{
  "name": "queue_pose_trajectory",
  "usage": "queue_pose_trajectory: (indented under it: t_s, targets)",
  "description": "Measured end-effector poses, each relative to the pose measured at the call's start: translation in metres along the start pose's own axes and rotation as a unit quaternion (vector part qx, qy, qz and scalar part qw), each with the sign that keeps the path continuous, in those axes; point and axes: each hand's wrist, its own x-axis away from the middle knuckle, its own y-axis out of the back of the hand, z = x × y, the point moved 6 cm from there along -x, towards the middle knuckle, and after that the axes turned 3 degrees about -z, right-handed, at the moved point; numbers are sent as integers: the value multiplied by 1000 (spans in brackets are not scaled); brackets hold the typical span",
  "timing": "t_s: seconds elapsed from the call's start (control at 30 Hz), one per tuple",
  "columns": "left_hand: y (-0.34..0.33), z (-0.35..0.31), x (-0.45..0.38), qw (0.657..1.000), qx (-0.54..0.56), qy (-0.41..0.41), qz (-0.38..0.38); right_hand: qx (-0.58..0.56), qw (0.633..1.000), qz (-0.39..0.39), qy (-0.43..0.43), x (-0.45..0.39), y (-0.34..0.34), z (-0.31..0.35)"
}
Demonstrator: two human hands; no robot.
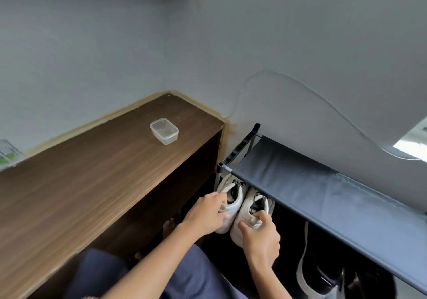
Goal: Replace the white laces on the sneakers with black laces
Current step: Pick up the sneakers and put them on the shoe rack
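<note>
Landmark: shoe rack (300,183), dark fabric top shelf on a metal frame, against the grey wall.

Two white sneakers sit side by side under the rack's top shelf, at its left end, toes pointing in under the shelf, heels toward the person. Left sneaker (231,203) and right sneaker (250,208) touch along their sides. Lace colour is hard to read here; the openings look dark.

Left hand (205,215) grips the left sneaker at its heel end, fingers curled over the collar, thumb on the side. Right hand (261,231) grips the right sneaker the same way, fingertips hooked into the opening, thumb pressed on the outer heel. Both hands clamped on shoes.

Further right under the same shelf: another pale shoe (307,273), partly hidden in shadow.

Left of the rack: wood-grain cabinet (80,178), flush to the wall, with a clear plastic lidded container (164,130) on top near its rack-side end.
</note>
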Motion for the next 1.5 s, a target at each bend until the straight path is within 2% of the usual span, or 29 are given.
queue_pose_trajectory:
  t_s: [0.13,0.3,0.5,0.67,0.93,1.2,1.4,1.5]
  targets:
    - [32,-18,20,999,-32,-9,2,17,999,32,12,25,25,11]
    - [85,-43,44,998,-53,-12,27,35,993,78,79,51,64,49]
    - [169,-85,69,993,-108,-48,-20,-23,980,107,164,71,102,95]
    - [204,-97,62,990,-77,-65,-98,-87,972,61,208,65,124,119]
    - [126,-84,-21,989,44,-64,-129,-121,973,-74,182,-9,96,89]
    - [52,-75,-94,988,115,-65,-74,-140,966,-125,179,-73,67,59]
    - [39,-67,-110,991,103,-70,-48,-48,970,-144,188,-84,49,54]
    - [42,-57,-109,987,141,-70,-12,2,935,-237,263,-75,43,62]
